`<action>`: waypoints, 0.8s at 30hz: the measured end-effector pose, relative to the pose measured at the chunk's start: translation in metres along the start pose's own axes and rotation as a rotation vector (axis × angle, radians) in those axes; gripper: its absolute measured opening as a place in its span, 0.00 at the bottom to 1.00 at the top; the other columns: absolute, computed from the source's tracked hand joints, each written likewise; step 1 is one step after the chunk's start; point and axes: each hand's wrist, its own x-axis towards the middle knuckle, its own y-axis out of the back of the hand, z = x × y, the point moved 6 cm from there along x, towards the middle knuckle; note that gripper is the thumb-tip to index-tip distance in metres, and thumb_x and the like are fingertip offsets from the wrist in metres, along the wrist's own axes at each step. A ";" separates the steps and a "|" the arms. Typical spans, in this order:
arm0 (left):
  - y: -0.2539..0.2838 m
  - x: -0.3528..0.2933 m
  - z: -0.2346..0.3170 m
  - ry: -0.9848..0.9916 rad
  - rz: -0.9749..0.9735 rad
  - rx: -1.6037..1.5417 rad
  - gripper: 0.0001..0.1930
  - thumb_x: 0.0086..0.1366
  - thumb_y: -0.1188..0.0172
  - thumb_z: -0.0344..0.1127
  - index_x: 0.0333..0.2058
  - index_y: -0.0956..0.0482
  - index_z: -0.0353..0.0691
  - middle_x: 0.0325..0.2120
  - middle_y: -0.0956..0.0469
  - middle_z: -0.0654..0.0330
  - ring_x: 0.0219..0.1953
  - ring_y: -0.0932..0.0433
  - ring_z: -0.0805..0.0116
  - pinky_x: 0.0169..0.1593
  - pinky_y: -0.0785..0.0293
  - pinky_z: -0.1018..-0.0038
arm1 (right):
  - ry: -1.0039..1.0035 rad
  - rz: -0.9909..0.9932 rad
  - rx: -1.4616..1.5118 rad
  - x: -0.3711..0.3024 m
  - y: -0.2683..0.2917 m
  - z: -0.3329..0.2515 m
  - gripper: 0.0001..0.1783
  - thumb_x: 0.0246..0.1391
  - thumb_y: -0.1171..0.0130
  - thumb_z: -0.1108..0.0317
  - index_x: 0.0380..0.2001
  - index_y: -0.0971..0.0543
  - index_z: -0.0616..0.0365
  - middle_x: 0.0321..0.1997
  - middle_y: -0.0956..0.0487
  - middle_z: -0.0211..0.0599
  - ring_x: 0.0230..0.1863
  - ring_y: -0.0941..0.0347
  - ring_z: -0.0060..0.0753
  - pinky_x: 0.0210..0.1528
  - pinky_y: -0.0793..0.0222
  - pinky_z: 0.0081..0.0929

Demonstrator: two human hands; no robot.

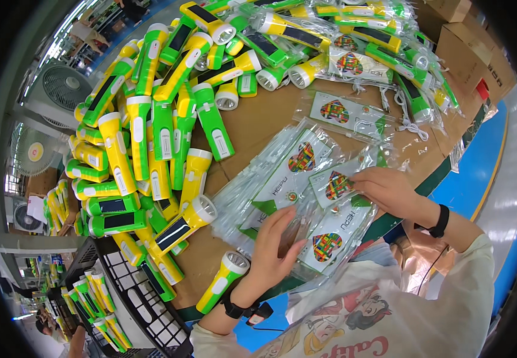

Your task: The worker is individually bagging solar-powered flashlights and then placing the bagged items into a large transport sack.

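Observation:
Several clear plastic bags with white printed fronts and colourful heart-shaped patterns lie overlapped in a stack (282,176) in front of me. My right hand (387,190) pinches the edge of one printed plastic bag (325,190) above the others. My left hand (272,252) rests at the near side of the stack, thumb and fingers apart, beside another printed bag (328,246). Whether its fingertips touch the film is hard to tell. Just left of that wrist lies a green and yellow flashlight (220,286), its lens toward the stack.
A large heap of green and yellow flashlights (163,128) covers the table's left side. Bagged flashlights with white cords (389,42) are piled at the far right, near cardboard boxes (470,53). A black crate (136,298) stands at the lower left; fans (62,86) stand beyond.

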 end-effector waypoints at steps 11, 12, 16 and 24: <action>0.019 -0.006 0.005 -0.070 0.155 0.374 0.13 0.52 0.37 0.27 0.39 0.19 0.40 0.45 0.20 0.61 0.43 0.24 0.62 0.55 0.40 0.59 | -0.014 0.112 -0.240 0.058 0.043 -0.042 0.08 0.40 0.43 0.68 0.26 0.29 0.54 0.26 0.31 0.28 0.32 0.31 0.29 0.30 0.35 0.28; 0.013 -0.003 0.007 -0.022 0.119 0.520 0.12 0.53 0.35 0.29 0.38 0.19 0.40 0.44 0.20 0.60 0.43 0.25 0.62 0.55 0.40 0.60 | -0.004 0.110 -0.242 0.060 0.044 -0.044 0.08 0.40 0.43 0.68 0.26 0.29 0.54 0.26 0.31 0.28 0.32 0.31 0.29 0.30 0.35 0.28; 0.010 -0.002 0.019 -0.036 0.123 0.452 0.13 0.53 0.35 0.30 0.39 0.20 0.39 0.44 0.21 0.61 0.44 0.25 0.63 0.53 0.40 0.60 | 0.059 -0.051 -0.106 0.072 0.016 -0.083 0.07 0.41 0.43 0.68 0.25 0.30 0.53 0.26 0.30 0.29 0.32 0.29 0.29 0.31 0.34 0.26; 0.003 -0.005 0.026 -0.168 0.046 0.309 0.07 0.55 0.38 0.28 0.34 0.21 0.38 0.37 0.19 0.61 0.36 0.22 0.63 0.46 0.36 0.64 | 0.048 -0.171 0.283 0.072 0.022 -0.069 0.05 0.45 0.44 0.70 0.28 0.26 0.55 0.26 0.27 0.33 0.32 0.27 0.38 0.33 0.31 0.34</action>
